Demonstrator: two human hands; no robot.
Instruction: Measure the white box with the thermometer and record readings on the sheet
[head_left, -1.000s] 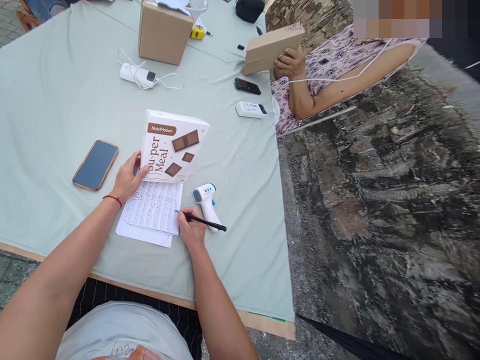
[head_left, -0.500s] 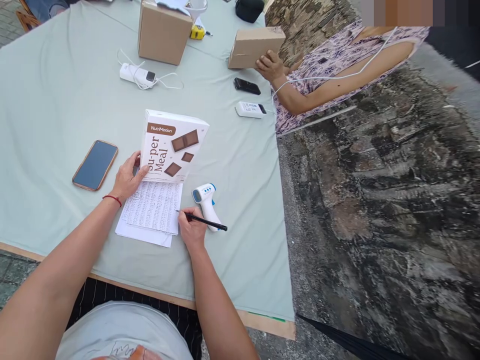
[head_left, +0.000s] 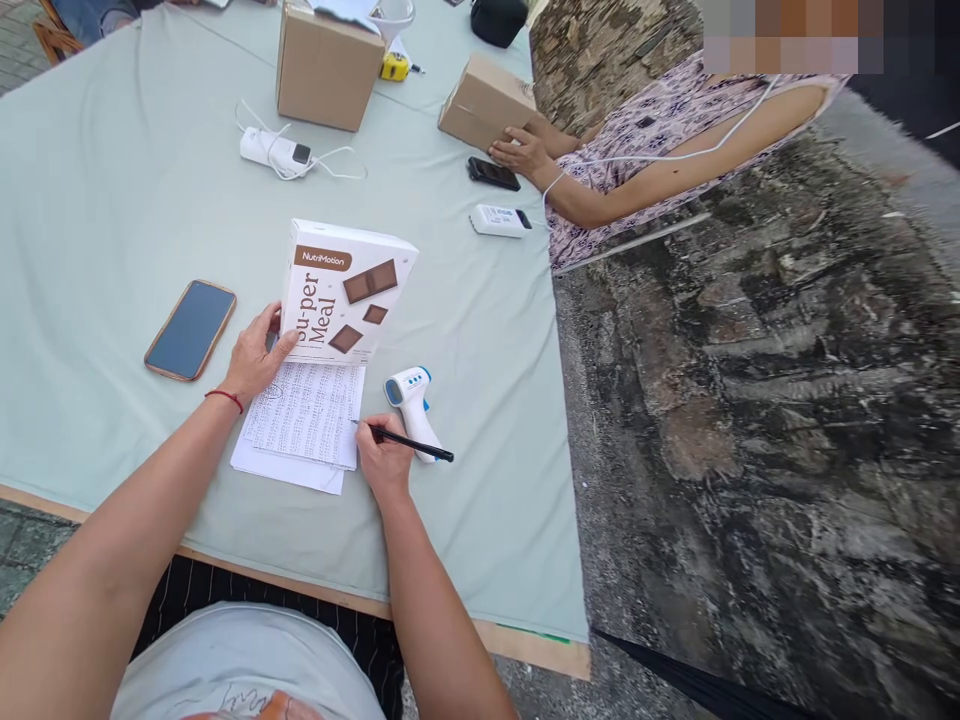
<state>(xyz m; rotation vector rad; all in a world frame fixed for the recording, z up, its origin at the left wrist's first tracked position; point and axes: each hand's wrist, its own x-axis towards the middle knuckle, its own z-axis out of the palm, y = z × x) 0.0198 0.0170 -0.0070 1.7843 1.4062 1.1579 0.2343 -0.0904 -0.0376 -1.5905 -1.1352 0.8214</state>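
NutriMotion box [head_left: 349, 292] I pinch with left hand [head_left: 259, 350], pen [head_left: 416, 443] with right hand [head_left: 385, 460] in front of it. Behind it, carton [head_left: 484, 102] has turned; my work seems undisturbed.

There are two brown boxes [head_left: 330, 70] [head_left: 480, 100], one white carton [head_left: 349, 295], one pen [head_left: 420, 446] and one thermometer [head_left: 414, 400].

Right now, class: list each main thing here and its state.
NutriMotion box: held by the left hand
Pen: held in the right hand, tip exposed
Papers: stacked, top sheet written on
Brown-edged phone: face up, screen dark
Thermometer: lying down
Upper-left white device: cable looped over it
Larger cardboard box: standing
Smaller cardboard box: held by another person's hand
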